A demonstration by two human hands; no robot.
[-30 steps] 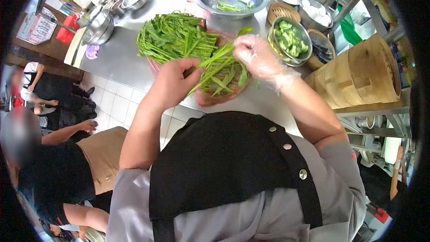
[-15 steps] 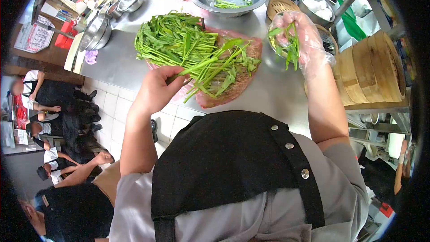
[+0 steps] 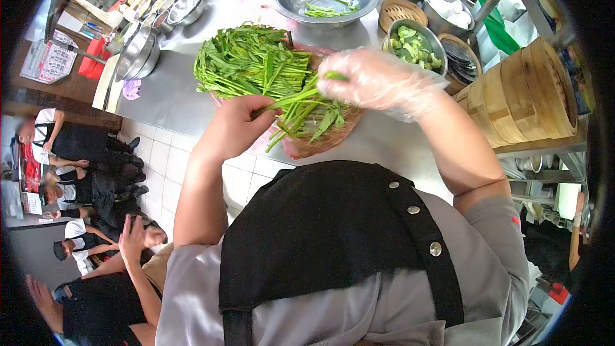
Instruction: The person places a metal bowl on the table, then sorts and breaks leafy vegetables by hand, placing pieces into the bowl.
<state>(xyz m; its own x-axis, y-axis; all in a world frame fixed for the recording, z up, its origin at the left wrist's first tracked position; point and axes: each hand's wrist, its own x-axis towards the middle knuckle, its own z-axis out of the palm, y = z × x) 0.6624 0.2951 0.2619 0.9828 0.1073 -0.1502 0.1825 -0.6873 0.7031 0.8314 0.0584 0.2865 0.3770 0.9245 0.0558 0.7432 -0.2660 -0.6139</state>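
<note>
My bare left hand [image 3: 238,122] is closed around the stems of a few water spinach stalks [image 3: 296,98]. In a clear plastic glove, my right hand [image 3: 378,83] has its fingers closed on the leafy end of the same stalks. Behind and left of them lies a thick pile of water spinach [image 3: 246,57], on a pinkish plastic bag [image 3: 306,148]. Some loose stems and leaves rest on the bag under my hands. Beyond the pile, a large steel bowl [image 3: 288,1] contains short cut green pieces [image 3: 323,10].
Right of my glove are a steel bowl of broccoli [image 3: 416,48], a bowl of white round items [image 3: 450,9] and stacked bamboo steamers [image 3: 522,99]. More steel bowls [image 3: 138,54] sit at the left edge of the steel table [image 3: 166,99]. Several people [image 3: 83,134] are at the left.
My right hand has moved left from above the broccoli bowl to the stalks in my left hand. The leaves it held are no longer visible, and the broccoli is uncovered.
</note>
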